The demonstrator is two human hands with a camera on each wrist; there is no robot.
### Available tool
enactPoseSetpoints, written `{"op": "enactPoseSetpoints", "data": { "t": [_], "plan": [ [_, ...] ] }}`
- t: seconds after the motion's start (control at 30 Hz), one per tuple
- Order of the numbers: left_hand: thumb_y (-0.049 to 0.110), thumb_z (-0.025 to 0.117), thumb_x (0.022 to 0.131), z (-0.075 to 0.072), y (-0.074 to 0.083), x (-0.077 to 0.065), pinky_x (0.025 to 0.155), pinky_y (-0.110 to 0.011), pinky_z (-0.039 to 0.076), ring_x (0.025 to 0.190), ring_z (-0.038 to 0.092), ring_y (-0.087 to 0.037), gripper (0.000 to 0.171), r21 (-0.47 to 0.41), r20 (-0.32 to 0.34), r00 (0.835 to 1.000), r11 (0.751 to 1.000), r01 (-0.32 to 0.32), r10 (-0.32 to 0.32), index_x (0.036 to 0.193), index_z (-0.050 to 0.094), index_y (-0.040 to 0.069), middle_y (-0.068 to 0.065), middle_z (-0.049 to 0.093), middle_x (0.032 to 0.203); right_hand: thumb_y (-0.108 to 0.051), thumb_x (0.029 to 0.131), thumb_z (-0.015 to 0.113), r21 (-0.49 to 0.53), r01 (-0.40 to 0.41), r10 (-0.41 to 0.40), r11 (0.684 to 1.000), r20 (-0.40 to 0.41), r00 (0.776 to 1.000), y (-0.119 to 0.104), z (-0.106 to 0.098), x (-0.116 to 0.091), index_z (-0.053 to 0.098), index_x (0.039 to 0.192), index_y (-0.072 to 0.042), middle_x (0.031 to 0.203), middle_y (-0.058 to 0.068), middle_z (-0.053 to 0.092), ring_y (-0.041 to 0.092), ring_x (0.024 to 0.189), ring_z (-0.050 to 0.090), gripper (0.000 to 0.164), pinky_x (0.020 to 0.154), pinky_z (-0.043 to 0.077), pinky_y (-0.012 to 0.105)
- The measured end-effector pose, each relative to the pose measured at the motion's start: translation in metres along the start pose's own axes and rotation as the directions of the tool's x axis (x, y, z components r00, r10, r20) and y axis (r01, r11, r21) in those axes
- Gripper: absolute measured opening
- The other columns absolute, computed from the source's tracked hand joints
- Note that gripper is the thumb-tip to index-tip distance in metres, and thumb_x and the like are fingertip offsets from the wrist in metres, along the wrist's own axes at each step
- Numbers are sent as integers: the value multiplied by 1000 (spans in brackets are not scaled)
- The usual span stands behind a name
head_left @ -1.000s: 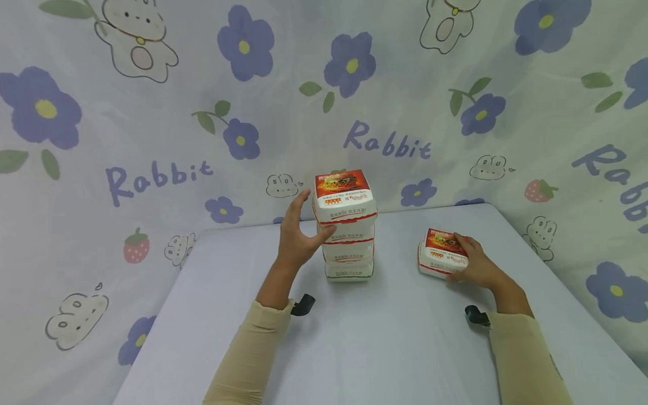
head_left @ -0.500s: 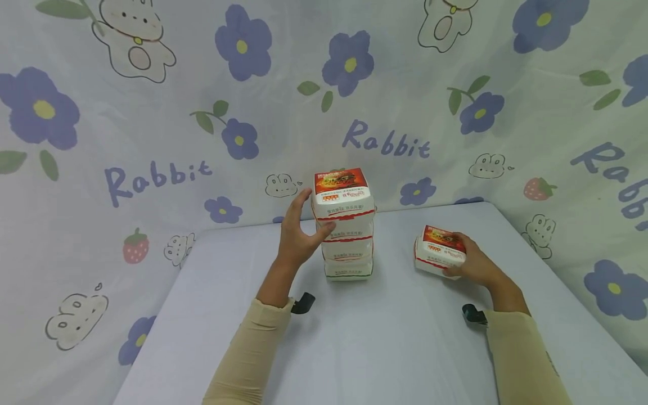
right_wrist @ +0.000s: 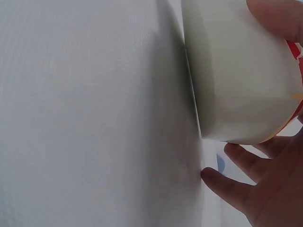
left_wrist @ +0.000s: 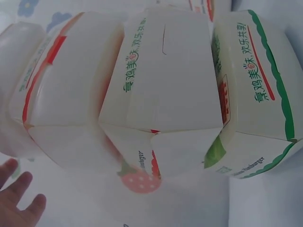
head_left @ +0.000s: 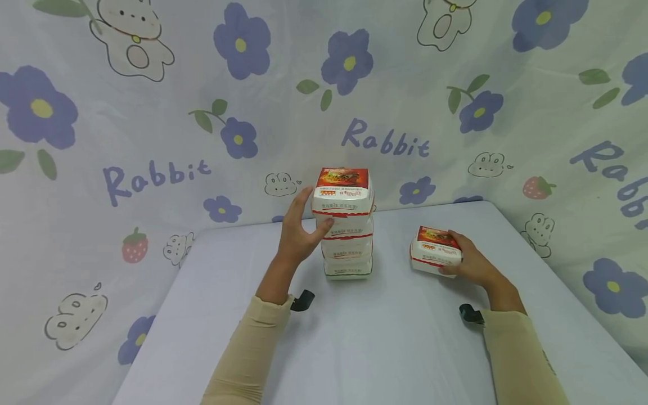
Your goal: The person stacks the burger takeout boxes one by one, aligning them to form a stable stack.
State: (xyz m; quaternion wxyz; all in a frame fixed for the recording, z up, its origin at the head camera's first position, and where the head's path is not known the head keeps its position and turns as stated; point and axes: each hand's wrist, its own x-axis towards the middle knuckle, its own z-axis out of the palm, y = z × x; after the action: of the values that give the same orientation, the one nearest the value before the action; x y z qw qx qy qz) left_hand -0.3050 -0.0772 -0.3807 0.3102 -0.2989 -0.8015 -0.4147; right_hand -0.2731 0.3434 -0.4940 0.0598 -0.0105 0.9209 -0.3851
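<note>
Several white burger boxes are piled in one stack (head_left: 346, 247) at the middle of the table. The top burger box (head_left: 343, 194) has a red burger picture on its lid. My left hand (head_left: 297, 233) is at the stack's upper left, thumb across the front, fingers along the side. In the left wrist view, spread fingertips (left_wrist: 35, 208) show beside the stack's upper end. To the right, my right hand (head_left: 473, 264) holds another burger box (head_left: 430, 253) by its right side. The right wrist view shows the thumb (right_wrist: 279, 19) over this box (right_wrist: 246, 71).
A white cloth covers the table (head_left: 354, 349). Behind it hangs a curtain (head_left: 304, 129) printed with flowers and rabbits. The table's back edge runs close behind the stack. Bare cloth lies between the stack and the right-hand box.
The top box of the stack has turned and now sits squarer to the front. My right hand has moved slightly left with its burger box. My left hand has stayed nearly in place.
</note>
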Motion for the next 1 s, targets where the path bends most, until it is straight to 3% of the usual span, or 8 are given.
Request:
{"op": "enactPoseSetpoints", "data": {
  "t": [0.37, 0.63, 0.83, 1.0],
  "plan": [
    [33, 78, 82, 2, 3, -2, 110, -48, 32, 139, 33, -16, 79, -39, -28, 1000, 999, 3, -4, 148, 38, 16, 4, 39, 150, -33, 73, 83, 2, 25, -25, 1000, 4, 1000, 1, 3, 0, 3, 156, -9, 155, 29, 9, 53, 135, 18, 118, 102, 18, 74],
    [35, 80, 80, 2, 4, -3, 110, -47, 31, 140, 32, -15, 81, -50, -33, 999, 999, 21, -23, 148, 38, 20, 6, 38, 150, -39, 73, 82, -8, 18, -18, 1000, 0, 1000, -2, 3, -2, 3, 157, -10, 155, 29, 9, 54, 135, 18, 119, 102, 19, 75],
    [37, 80, 79, 1, 6, -3, 110, -48, 31, 139, 32, -16, 76, -46, -54, 998, 999, 21, -23, 142, 45, 12, 4, 39, 150, -52, 77, 76, 12, -1, 2, 1000, -12, 1000, -7, -1, -3, -7, 156, -16, 158, 26, 6, 53, 138, 14, 121, 102, 17, 74],
    [37, 80, 79, 1, 6, -3, 111, -48, 31, 140, 32, -16, 75, -42, -70, 997, 999, 13, -16, 141, 44, 14, 5, 38, 150, -52, 79, 75, 72, 10, -7, 997, -42, 999, -25, -10, -4, -15, 155, -19, 158, 26, 8, 51, 138, 16, 122, 102, 19, 73]
  ]
}}
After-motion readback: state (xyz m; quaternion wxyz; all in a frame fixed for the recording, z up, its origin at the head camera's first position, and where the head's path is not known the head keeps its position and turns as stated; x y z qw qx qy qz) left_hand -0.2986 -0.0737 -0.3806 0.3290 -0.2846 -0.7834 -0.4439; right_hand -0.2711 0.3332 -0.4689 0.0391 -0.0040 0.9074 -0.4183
